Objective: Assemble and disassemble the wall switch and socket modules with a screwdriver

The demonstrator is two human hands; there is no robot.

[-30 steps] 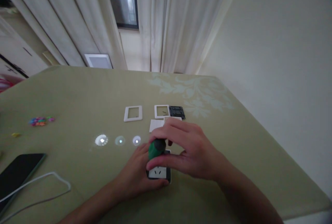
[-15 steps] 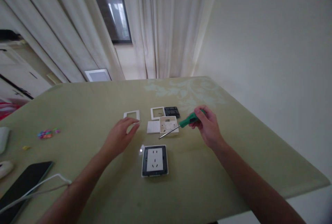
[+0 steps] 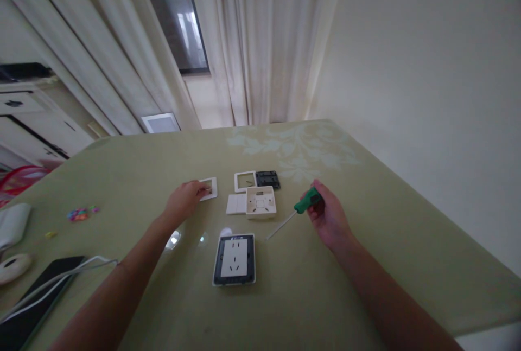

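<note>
My right hand (image 3: 329,215) is closed round the green handle of a screwdriver (image 3: 308,200), whose thin shaft slants down to the left above the table. My left hand (image 3: 184,202) has its fingertips together at the opening of a white cover frame (image 3: 214,188); what they pinch, if anything, is hidden. Nearer to me lies a wall socket (image 3: 234,259) with a white face and dark surround, set in a white box. Beyond it sit an open white back box (image 3: 261,203), a white plate (image 3: 236,204), another white frame (image 3: 245,173) with small screws inside, and a black mounting part (image 3: 267,179).
A green cloth covers the table (image 3: 309,297). At left are a dark phone or tablet (image 3: 44,291) with a white cable (image 3: 77,267) across it, a white rounded object (image 3: 14,267), and small colourful pieces (image 3: 79,214). A wall (image 3: 431,96) borders the right side.
My left hand has gone from hovering with thumb and finger apart to closing its fingertips at the white frame. The screwdriver has moved right and lower, away from the back box.
</note>
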